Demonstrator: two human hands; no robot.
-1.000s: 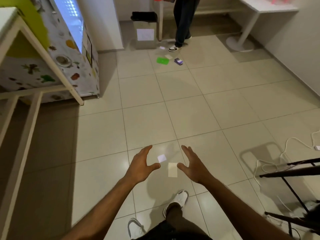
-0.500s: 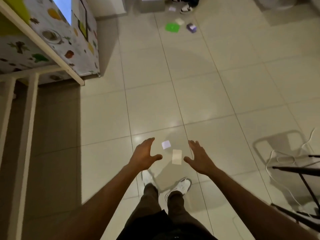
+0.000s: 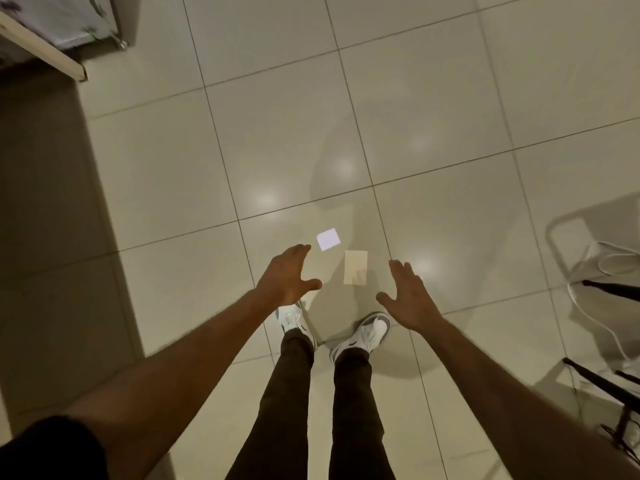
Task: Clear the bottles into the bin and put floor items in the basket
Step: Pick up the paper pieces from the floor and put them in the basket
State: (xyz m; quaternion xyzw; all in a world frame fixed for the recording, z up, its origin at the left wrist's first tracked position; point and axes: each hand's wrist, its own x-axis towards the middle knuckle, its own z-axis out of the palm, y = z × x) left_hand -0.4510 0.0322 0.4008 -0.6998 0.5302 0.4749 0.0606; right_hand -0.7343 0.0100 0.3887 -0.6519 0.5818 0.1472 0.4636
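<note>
Two flat items lie on the tiled floor just ahead of my feet: a small white square card [image 3: 328,239] and a beige rectangular card [image 3: 355,267] beside it. My left hand [image 3: 284,279] hovers to the left of them, fingers spread and empty, its fingertips near the white card. My right hand [image 3: 408,295] hovers to the right of the beige card, also spread and empty. Neither hand touches a card. No bottle, bin or basket is in view.
A pale table leg [image 3: 45,51] and a patterned cabinet corner [image 3: 83,20] stand at the top left, with shadow below. At the right edge are black stand legs [image 3: 609,289] and a white cable [image 3: 595,327]. My own shoes [image 3: 363,332] stand just behind the cards.
My view has tipped further down and nearer the floor, so the far green and purple items and the other person have left the frame. Both hands stay spread either side of the cards.
</note>
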